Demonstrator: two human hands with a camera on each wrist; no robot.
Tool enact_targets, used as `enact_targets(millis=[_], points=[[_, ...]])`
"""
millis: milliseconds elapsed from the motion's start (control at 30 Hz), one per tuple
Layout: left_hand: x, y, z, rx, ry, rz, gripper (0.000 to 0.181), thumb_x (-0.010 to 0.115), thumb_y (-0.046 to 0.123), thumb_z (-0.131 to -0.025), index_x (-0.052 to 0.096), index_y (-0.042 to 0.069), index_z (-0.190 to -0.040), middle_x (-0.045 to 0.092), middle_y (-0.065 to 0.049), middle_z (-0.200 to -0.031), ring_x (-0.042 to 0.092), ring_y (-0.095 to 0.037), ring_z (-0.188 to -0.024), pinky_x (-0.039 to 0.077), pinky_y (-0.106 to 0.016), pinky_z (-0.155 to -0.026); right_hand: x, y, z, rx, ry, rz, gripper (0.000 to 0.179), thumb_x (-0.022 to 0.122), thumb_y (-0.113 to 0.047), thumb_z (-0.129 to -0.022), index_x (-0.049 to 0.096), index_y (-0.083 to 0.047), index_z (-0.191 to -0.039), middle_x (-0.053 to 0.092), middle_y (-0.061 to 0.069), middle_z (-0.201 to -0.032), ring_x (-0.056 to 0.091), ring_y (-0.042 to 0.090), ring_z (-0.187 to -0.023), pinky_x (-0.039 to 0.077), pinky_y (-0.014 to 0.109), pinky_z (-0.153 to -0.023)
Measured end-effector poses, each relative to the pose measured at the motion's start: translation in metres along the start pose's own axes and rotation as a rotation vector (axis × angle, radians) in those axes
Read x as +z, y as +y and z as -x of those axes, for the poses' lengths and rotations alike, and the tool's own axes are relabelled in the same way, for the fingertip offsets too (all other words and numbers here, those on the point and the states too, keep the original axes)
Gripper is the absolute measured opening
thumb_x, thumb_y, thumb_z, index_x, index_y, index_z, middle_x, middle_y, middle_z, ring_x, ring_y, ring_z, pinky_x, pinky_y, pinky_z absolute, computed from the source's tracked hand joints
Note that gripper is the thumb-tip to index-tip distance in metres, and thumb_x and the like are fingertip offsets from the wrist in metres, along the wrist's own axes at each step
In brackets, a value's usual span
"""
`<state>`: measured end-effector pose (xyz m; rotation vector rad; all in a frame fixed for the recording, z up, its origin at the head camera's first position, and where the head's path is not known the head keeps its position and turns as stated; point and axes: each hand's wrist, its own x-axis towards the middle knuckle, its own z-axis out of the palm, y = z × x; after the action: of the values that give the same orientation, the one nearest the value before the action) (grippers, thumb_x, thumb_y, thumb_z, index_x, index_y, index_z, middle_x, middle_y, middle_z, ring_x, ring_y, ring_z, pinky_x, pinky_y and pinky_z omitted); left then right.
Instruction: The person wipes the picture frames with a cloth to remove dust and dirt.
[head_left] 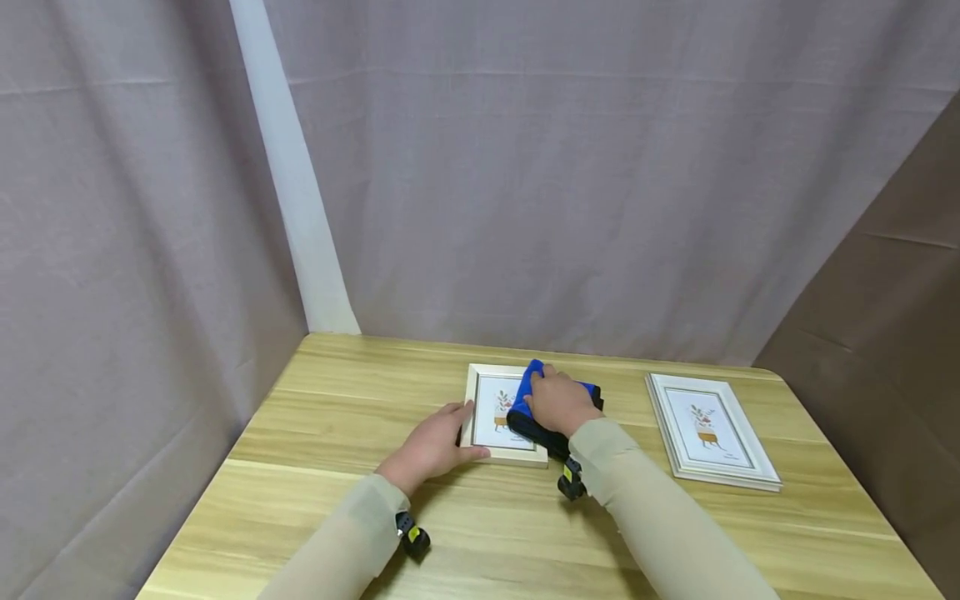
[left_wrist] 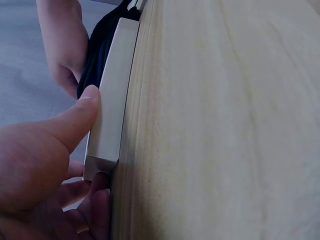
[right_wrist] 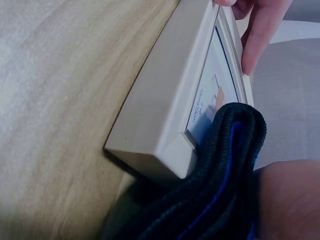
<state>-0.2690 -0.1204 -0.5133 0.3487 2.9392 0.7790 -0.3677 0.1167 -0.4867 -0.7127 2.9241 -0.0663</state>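
A picture frame (head_left: 517, 457) with a light border lies face up on the table; its print shows a plant in an orange pot on legs. At the frame's near left corner my left hand (head_left: 427, 446) grips the edge, thumb along the near side, fingers around the left side. A folded blue and black cloth (head_left: 527, 392) covers the right part of the frame's face. My right hand (head_left: 558, 402) holds this cloth from above and presses it on the frame. In the right wrist view the cloth's folded layers (right_wrist: 240, 125) overlap the frame's corner (right_wrist: 170, 155).
To the right lies another white picture frame (head_left: 662, 417) with a similar print, its side edge showing layered. The wooden table (head_left: 337, 433) reaches back to a grey curtain (head_left: 525, 208). A brown cloth wall (head_left: 885, 317) stands along the right side.
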Motion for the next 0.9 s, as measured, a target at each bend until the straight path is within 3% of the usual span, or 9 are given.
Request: enact_targets(millis=[533,900], points=[[-0.0020,0.0034,0.0014,0.011,0.004,0.001,0.096,0.082,0.053,-0.098,0.041,0.001,-0.168,0.050,-0.025,-0.164,0.053,-0.043,-0.148,0.045,-0.053,-0.122,0.0012,0.0004,0.0028,-0.006,0.031,0.039,0.060,0.056,-0.035,-0.117,0.049,0.004,-0.162,0.041,0.029,-0.168,0.045,0.051,-0.150,0.049,0.063,-0.115],[0.0013,-0.0018,0.0001,0.024,0.022,-0.004,0.098,0.083,0.056,-0.097,0.043,0.001,-0.167,0.049,-0.023,-0.166,0.050,-0.041,-0.151,0.043,-0.052,-0.123,0.0027,-0.0009,0.0011,-0.019,0.063,0.136,0.058,0.052,-0.036,-0.118,0.050,0.000,-0.163,0.041,0.021,-0.171,0.037,0.045,-0.156,0.046,0.070,-0.114]])
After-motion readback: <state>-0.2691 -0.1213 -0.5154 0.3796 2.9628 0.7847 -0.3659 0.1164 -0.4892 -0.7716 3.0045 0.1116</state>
